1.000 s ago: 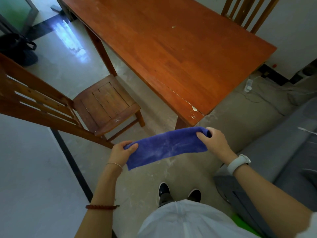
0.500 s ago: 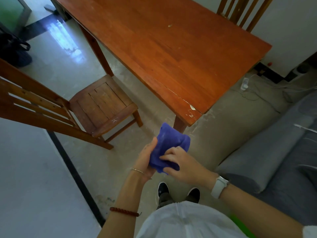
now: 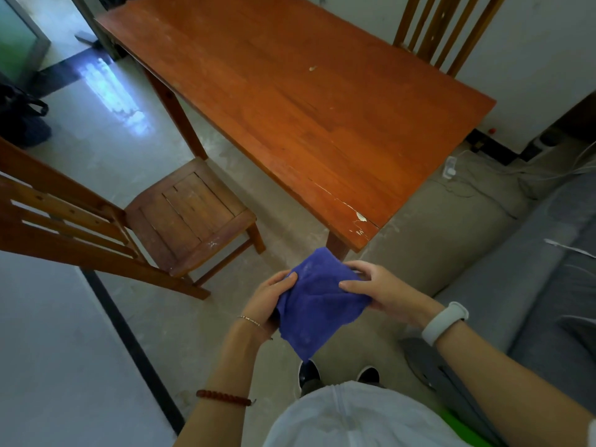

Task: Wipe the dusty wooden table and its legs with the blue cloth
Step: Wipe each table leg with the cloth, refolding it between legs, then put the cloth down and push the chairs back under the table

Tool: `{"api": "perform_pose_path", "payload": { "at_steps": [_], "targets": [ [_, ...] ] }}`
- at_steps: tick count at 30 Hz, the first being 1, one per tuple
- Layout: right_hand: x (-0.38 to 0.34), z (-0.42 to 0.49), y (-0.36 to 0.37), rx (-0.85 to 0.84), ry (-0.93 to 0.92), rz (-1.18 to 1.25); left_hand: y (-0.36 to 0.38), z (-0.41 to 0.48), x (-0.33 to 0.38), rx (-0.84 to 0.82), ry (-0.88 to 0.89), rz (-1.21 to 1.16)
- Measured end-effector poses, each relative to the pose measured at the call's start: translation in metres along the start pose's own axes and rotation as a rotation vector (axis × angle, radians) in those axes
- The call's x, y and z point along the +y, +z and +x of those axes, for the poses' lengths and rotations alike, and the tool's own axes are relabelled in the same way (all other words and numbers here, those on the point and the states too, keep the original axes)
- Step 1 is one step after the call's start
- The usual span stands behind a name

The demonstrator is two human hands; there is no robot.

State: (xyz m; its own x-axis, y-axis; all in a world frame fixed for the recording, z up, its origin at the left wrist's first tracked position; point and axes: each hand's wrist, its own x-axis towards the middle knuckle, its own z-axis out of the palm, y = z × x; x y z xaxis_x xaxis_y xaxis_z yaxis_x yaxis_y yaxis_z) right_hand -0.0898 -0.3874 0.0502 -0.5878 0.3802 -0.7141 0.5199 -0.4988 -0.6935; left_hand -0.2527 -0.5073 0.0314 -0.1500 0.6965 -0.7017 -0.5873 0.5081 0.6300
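The blue cloth (image 3: 314, 301) is folded into a rough square and held in the air below the near corner of the wooden table (image 3: 290, 101). My left hand (image 3: 269, 298) grips its left edge and my right hand (image 3: 383, 290) pinches its right edge. The tabletop is reddish-brown, with chipped paint at the near corner and a small pale speck further back. One table leg (image 3: 337, 246) shows just above the cloth, another leg (image 3: 175, 114) stands at the far left.
A wooden chair (image 3: 180, 221) stands left of the table, and another chair back (image 3: 442, 30) rises behind it. A grey sofa (image 3: 532, 269) fills the right side. Cables and a power strip (image 3: 450, 167) lie on the floor. My shoes (image 3: 309, 372) are below the cloth.
The cloth was stretched long between both hands, then bunched together in front of me. Now it is folded into a smaller square held at both edges.
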Motion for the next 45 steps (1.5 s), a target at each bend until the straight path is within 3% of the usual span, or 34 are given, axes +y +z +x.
{"api": "perform_pose_path", "payload": {
  "at_steps": [5, 10, 14, 18, 21, 27, 32, 40, 45],
  "targets": [
    [-0.001, 0.006, -0.022, -0.002, 0.101, 0.077, 0.007, 0.024, 0.001, 0.222, -0.052, 0.098],
    [-0.017, 0.023, -0.048, 0.343, -0.121, 0.097, 0.032, 0.052, 0.023, 0.311, 0.073, -0.036],
    [-0.036, 0.048, -0.080, 0.426, -0.346, -0.143, 0.057, 0.086, 0.051, 0.260, 0.251, 0.188],
    [-0.054, 0.070, -0.120, 0.434, -0.488, -0.392, 0.084, 0.132, 0.080, 0.375, 0.421, 0.538],
    [-0.059, 0.088, -0.147, 0.444, -0.528, -0.505, 0.102, 0.161, 0.086, 0.444, 0.437, 0.688],
    [-0.049, 0.109, -0.171, 0.335, -0.422, -0.751, 0.116, 0.192, 0.079, 0.602, 0.390, 0.914],
    [-0.056, 0.110, -0.173, 0.458, -0.496, -1.042, 0.117, 0.188, 0.071, 0.724, 0.390, 1.080],
    [-0.111, 0.123, -0.095, 0.198, -0.787, -1.332, 0.058, 0.126, 0.088, 0.960, 0.556, 1.237],
    [-0.126, 0.133, 0.001, -0.013, -0.881, -1.374, -0.029, 0.050, 0.070, 1.112, 0.402, 1.121]
  ]
}}
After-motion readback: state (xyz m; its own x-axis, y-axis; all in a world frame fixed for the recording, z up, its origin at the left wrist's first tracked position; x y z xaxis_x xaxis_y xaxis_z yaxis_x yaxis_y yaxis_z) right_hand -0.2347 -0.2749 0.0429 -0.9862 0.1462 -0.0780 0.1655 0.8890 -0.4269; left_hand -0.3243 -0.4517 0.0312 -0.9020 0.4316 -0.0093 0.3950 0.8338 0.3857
